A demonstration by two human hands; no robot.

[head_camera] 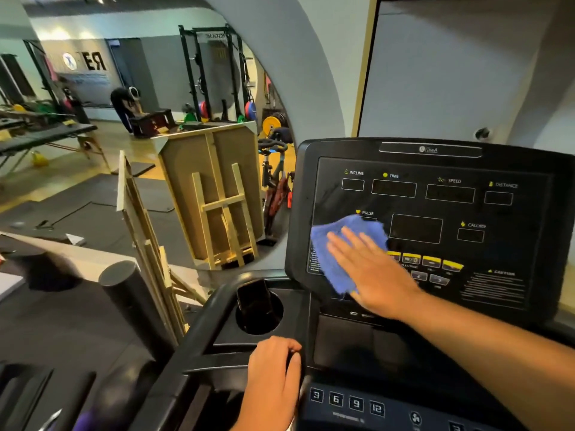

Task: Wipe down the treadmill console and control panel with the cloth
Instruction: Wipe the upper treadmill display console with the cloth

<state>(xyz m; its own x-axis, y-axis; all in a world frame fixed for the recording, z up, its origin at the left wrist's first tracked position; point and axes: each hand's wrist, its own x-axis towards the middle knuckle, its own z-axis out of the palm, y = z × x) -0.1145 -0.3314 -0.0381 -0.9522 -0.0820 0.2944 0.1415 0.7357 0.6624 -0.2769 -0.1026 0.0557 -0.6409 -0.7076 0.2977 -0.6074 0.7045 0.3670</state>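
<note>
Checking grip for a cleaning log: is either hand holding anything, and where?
The right hand presses flat on the blue cloth near its right edge, gripping nothing. The left hand curls over the console's left edge.

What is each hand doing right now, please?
Left hand: fingers curled over the console edge, gripping it.
Right hand: open, flat, pressing the blue cloth against the display panel.

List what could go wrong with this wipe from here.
1. The right hand presses the blue cloth flat beside the yellow buttons; it might push one by accident.
2. A dark object stands in the cup holder just below the cloth; a low stroke could knock it.
</note>
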